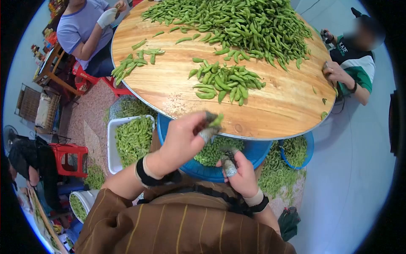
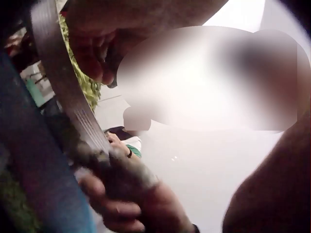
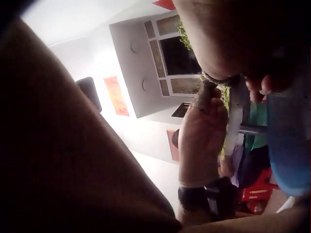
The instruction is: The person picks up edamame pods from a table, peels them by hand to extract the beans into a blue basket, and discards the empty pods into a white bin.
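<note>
My left hand [image 1: 179, 137] pinches a green soybean pod [image 1: 217, 120] between taped thumb and finger, just off the table's near edge in the head view. Lower and to the right, my right hand [image 1: 243, 178] hangs over a blue basin [image 1: 258, 154] of shelled green beans [image 1: 211, 152]. Its thumb [image 1: 229, 166] is wrapped in grey tape and its fingertips are blurred; I cannot tell whether they hold anything. In the left wrist view the right hand's fingers [image 2: 119, 208] are curled. A small heap of pods [image 1: 226, 82] lies on the table in front of both hands.
The round wooden table [image 1: 287, 101] bears a big pod pile [image 1: 253, 25]. A white tub [image 1: 111, 144] of pods stands left, a blue basket [image 1: 311, 148] right, with pods scattered on the floor [image 1: 277, 182]. People sit at both sides of the table; red stools [image 1: 69, 154] stand left.
</note>
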The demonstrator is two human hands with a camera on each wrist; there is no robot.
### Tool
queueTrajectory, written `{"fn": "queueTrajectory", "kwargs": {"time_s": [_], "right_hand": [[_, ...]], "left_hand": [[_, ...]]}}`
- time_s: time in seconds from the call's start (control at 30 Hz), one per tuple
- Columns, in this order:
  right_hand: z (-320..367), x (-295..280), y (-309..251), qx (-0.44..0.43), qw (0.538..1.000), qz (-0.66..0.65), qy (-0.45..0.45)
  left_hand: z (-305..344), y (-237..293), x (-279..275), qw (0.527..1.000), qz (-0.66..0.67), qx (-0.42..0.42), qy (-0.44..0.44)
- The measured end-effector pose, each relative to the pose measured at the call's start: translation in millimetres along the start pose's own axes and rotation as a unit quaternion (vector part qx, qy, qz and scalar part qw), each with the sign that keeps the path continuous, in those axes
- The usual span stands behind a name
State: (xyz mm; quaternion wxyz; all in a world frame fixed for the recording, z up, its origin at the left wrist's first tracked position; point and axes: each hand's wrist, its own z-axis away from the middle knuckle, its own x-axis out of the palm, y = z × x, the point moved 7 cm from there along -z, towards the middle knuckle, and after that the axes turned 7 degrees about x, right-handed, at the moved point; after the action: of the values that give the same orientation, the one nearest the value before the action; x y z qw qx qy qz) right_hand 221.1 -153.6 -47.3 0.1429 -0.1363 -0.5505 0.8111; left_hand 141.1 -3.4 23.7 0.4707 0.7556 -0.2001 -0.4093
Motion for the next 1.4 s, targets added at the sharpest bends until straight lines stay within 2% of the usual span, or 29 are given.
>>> {"fn": "queueTrajectory", "kwargs": {"time_s": [0.07,0.13,0.2,0.27,0.37,0.43,0.47,0.5,0.53,0.57,0.63,0.67,0.73,0.77,0.8,0.83,0.87,0.9,0.93,0.97,1.03,1.07,1.1,1.13,1.17,1.23,1.4], "right_hand": [[2.2,-0.2,1.4,0.041,0.998,-0.042,-0.012],[4.6,2.1,-7.5,-0.028,0.994,-0.104,-0.031],[6.0,2.6,-10.9,-0.010,0.995,-0.101,-0.007],[4.3,5.8,-13.8,-0.016,0.997,-0.068,-0.030],[1.0,7.7,-1.9,-0.012,0.997,-0.050,-0.050],[0.5,9.0,-1.5,-0.008,0.997,-0.046,-0.053],[1.5,10.1,-3.3,0.018,0.993,-0.103,-0.060],[1.8,11.5,-2.7,0.044,0.984,-0.158,-0.066],[1.1,11.9,-1.9,0.046,0.984,-0.160,-0.064],[0.5,13.0,0.3,0.054,0.982,-0.169,-0.065],[-1.1,12.4,5.5,0.063,0.980,-0.178,-0.066],[-1.8,13.2,10.7,0.075,0.980,-0.167,-0.081],[-0.8,13.4,13.1,0.090,0.979,-0.155,-0.096],[2.6,17.4,11.1,0.116,0.961,-0.218,-0.127],[6.2,21.4,9.2,0.142,0.936,-0.280,-0.158],[7.5,20.3,6.9,0.144,0.936,-0.281,-0.158],[10.5,23.7,4.9,0.161,0.913,-0.324,-0.188],[13.1,27.2,3.8,0.178,0.888,-0.365,-0.217],[11.8,25.9,4.4,0.178,0.888,-0.365,-0.216],[10.3,25.6,7.3,0.196,0.873,-0.390,-0.218],[8.9,28.2,13.6,0.215,0.857,-0.415,-0.218],[5.1,26.5,19.5,0.208,0.892,-0.358,-0.181],[1.6,23.7,25.1,0.201,0.922,-0.299,-0.143],[0.7,25.1,29.7,0.202,0.921,-0.300,-0.143],[-0.4,25.4,33.7,0.190,0.938,-0.253,-0.141],[-2.2,27.6,38.1,0.179,0.952,-0.207,-0.140],[-6.3,26.6,37.7,0.161,0.967,-0.178,-0.083]], "left_hand": [[20.3,-14.3,15.3,0.996,0.080,-0.025,-0.041],[33.1,-16.0,22.5,0.991,0.089,-0.073,-0.065],[43.5,-23.5,33.3,0.978,0.137,-0.124,-0.095],[47.8,-32.8,38.5,0.978,0.135,-0.120,-0.106],[54.2,-46.1,45.2,0.961,0.174,-0.160,-0.144],[53.7,-49.2,46.4,0.971,0.155,-0.115,-0.143],[53.7,-47.5,46.3,0.970,0.155,-0.117,-0.145],[48.8,-36.0,38.9,0.990,0.057,-0.042,-0.123],[45.6,-23.5,33.2,0.994,-0.043,0.033,-0.099],[46.1,-20.4,33.9,0.993,-0.041,0.033,-0.102],[47.2,-7.8,35.6,0.975,-0.173,0.102,-0.100],[47.1,-10.4,35.4,0.975,-0.172,0.101,-0.101],[47.8,-10.1,33.6,0.974,-0.112,0.163,-0.107],[47.5,-11.6,29.6,0.975,-0.112,0.161,-0.108],[50.5,-35.4,35.6,0.977,0.112,-0.040,-0.179],[64.0,-50.2,47.9,0.886,0.324,-0.237,-0.232],[63.7,-53.1,45.1,0.885,0.324,-0.239,-0.233],[66.9,-53.2,47.9,0.846,0.392,-0.258,-0.255],[69.5,-51.2,51.4,0.801,0.456,-0.275,-0.274],[68.3,-51.7,53.0,0.800,0.457,-0.275,-0.275],[62.5,-58.3,52.9,0.877,0.321,-0.243,-0.263],[63.1,-58.7,55.1,0.877,0.321,-0.243,-0.264],[53.2,-50.9,45.6,0.957,0.135,-0.090,-0.239],[49.2,-36.1,38.7,0.976,-0.059,0.069,-0.199],[50.4,-34.9,40.1,0.976,-0.059,0.068,-0.199],[53.0,-22.5,44.4,0.933,-0.243,0.168,-0.205],[56.3,-25.8,48.2,0.937,-0.255,0.147,-0.186]]}}
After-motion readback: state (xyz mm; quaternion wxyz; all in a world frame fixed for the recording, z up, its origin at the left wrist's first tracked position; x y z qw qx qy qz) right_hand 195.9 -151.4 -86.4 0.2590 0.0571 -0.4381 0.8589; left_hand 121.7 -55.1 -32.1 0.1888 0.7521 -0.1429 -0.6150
